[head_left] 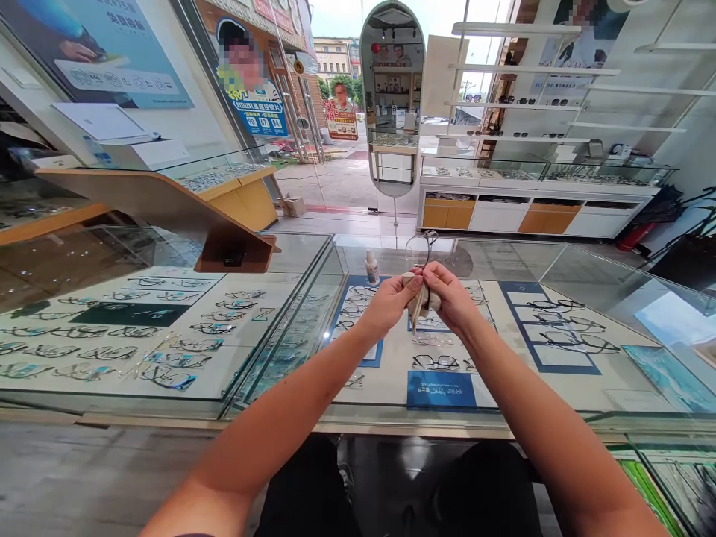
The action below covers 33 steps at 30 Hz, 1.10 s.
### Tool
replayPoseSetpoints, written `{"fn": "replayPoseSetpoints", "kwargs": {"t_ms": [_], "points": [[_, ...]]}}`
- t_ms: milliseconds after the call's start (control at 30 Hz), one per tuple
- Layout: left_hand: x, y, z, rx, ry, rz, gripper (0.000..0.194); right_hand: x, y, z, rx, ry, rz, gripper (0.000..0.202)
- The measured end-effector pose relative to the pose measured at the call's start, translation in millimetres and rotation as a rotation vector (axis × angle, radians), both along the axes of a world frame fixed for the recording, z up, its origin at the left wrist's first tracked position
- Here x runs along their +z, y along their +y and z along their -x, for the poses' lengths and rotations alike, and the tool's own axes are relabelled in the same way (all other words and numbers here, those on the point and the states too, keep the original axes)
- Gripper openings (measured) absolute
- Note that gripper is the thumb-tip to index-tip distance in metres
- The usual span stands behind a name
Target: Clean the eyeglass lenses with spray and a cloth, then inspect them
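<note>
Above the glass display case, my left hand [394, 302] and my right hand [449, 294] meet with fingers closed. Between them is a pair of eyeglasses [428, 250], its thin dark frame and clear lenses sticking up past my fingertips. A crumpled beige cloth [417, 304] is bunched under the fingers and hangs down; my left hand pinches it against the eyeglasses. My right fingers grip the frame near its temple. Part of the frame is hidden by the fingers and the cloth. A small white bottle [371, 267] stands upright on the glass, left of my hands.
Under the glass top [358, 418] lie several rows of eyeglasses and a blue card [441, 389]. A brown wooden stand [168, 209] juts over the left case. An oval mirror [393, 97] stands beyond the counter, with white shelves [534, 71] at the back right.
</note>
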State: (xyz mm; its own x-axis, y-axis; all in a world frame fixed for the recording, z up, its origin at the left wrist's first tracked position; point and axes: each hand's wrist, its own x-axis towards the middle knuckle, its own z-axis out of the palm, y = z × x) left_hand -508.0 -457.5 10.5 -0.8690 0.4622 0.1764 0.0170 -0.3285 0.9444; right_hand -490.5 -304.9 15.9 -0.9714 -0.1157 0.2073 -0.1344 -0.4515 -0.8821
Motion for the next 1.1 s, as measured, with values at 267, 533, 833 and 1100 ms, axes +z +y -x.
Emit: {"fn": "replayPoseSetpoints", "kwargs": {"t_ms": [267, 533, 833, 1100], "points": [[-3.9, -2, 3, -0.026, 0.021, -0.005, 0.053, 1.9, 1, -2, 0.013, -0.05, 0.07, 0.047], [-2.7, -8, 5, -0.13, 0.077, 0.073, 0.06, 1.8, 3, 3, 0.01, -0.063, 0.126, 0.042], [-9.5, 0, 2, 0.015, 0.187, 0.115, 0.066, -11.9, 0, 11, 0.084, -0.135, 0.245, 0.035], [-6.6, 4, -1, 0.223, 0.218, 0.068, 0.056, -13.6, -12, 4, 0.099, -0.13, 0.296, 0.031]]}}
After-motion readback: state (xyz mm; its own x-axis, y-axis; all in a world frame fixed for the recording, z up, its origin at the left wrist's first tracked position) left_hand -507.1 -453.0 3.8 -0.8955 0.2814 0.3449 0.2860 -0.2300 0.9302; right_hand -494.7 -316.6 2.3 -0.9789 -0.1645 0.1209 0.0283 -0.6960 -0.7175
